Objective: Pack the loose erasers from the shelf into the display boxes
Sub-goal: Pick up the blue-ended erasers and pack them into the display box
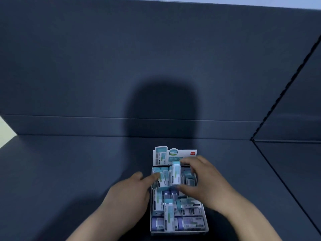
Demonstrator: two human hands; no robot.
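Observation:
A white display box with an upright printed header card stands on the dark shelf, low in the middle of the head view. It holds several wrapped erasers, teal-and-white and purple ones, lying unevenly. My right hand grips one teal-and-white eraser between thumb and fingers, upright over the box's far half. My left hand rests at the box's left side, its fingertips touching an eraser inside the box.
The dark shelf stretches left and right of the box, backed by a dark panel. A seam runs diagonally across the shelf at the right. A pale surface shows at the far left edge.

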